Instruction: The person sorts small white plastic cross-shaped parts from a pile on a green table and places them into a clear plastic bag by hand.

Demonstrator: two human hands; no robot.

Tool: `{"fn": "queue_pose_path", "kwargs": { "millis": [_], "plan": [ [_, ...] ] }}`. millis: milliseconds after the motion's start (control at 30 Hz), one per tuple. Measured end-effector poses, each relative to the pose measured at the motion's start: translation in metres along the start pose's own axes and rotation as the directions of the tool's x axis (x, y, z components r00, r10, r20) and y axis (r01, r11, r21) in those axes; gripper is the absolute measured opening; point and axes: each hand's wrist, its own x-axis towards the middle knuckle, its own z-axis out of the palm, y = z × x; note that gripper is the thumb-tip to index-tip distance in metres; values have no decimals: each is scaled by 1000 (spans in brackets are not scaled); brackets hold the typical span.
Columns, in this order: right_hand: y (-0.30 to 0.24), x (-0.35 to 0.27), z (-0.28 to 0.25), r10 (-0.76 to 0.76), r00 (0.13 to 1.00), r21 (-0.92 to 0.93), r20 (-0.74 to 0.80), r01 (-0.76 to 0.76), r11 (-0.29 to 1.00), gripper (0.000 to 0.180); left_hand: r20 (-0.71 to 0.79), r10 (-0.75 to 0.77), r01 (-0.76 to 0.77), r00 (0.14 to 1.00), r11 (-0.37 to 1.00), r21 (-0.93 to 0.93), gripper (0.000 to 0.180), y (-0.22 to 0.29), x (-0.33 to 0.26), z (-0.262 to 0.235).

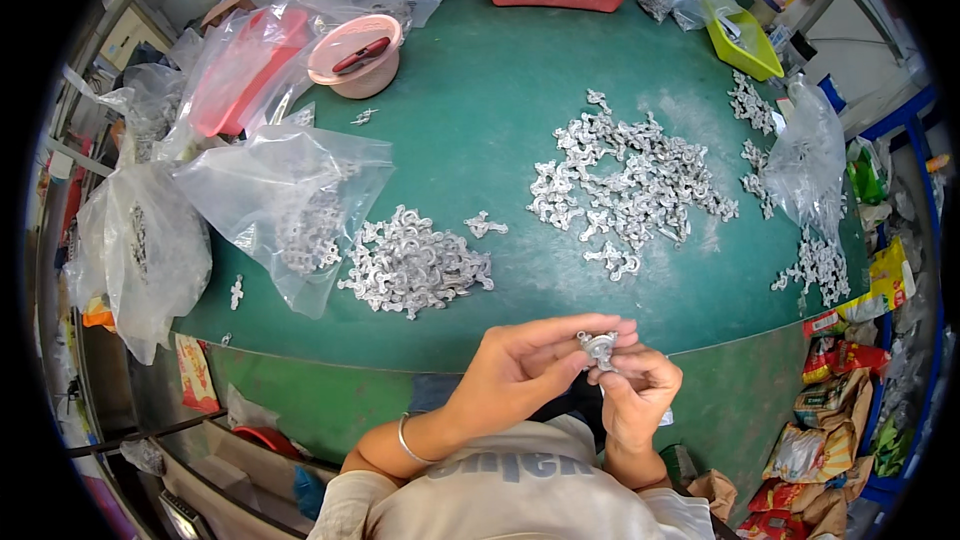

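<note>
Close to my body, just past the table's front edge, both hands meet around one small silvery metal casting (598, 348). My left hand (530, 360) has its fingers stretched along the far side, with the thumb near the part. My right hand (640, 385) pinches the part between thumb and fingers from the right. A heap of similar castings (415, 265) lies on the green table (480, 130) ahead and to the left. One single casting (486, 225) rests apart beside it. A wider, spread-out pile of castings (640, 180) lies ahead and to the right.
Clear plastic bags (285, 205) with castings crowd the left. Behind them stand a pink bowl (357, 80) with red-handled pliers (362, 55) and a red tray (250, 80). At the back are a pink tray (556, 0) of metal parts and a yellow-green basket (745, 48). Another bag (805, 160) lies right.
</note>
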Motion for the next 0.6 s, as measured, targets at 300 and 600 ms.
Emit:
{"fn": "queue_pose_path", "kwargs": {
  "millis": [300,600],
  "plan": [
    [-2,-4,-1,-105,994,66,-35,108,992,17,71,-9,11,997,1000,-29,28,3,8,9],
    [-2,-6,2,-310,950,-88,-34,306,948,16,129,1,11,992,996,-91,27,0,8,11]
  ]
}}
